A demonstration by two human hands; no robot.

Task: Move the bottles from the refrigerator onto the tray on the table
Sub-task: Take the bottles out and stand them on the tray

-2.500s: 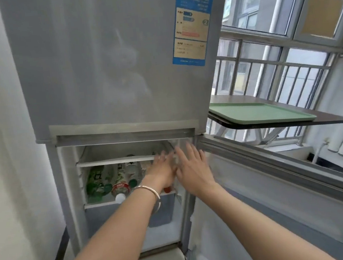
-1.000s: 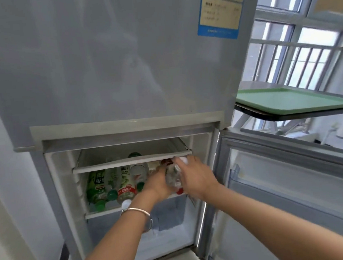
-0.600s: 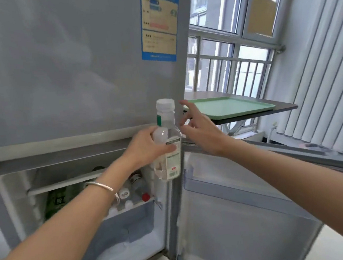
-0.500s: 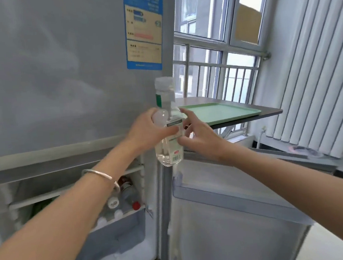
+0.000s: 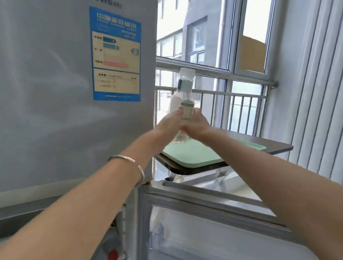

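Both hands on one clear bottle [image 5: 185,99]: left hand [image 5: 167,126] and right hand [image 5: 196,125] each with a closed grip around its lower body, white cap up, bottle near upright. It's held in the air over the near-left part of the green tray [image 5: 198,154], not touching it. Tray sits on the dark tabletop [image 5: 277,147] by the window railing. Refrigerator [image 5: 47,89] left, lower door [image 5: 207,231] open; a red-capped bottle [image 5: 112,256] visible inside.

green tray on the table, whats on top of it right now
No item shows resting on the green tray; its visible surface is bare. The clear bottle is upright over its near-left part, gripped by left hand and right hand. The forearm covers part of the tray.
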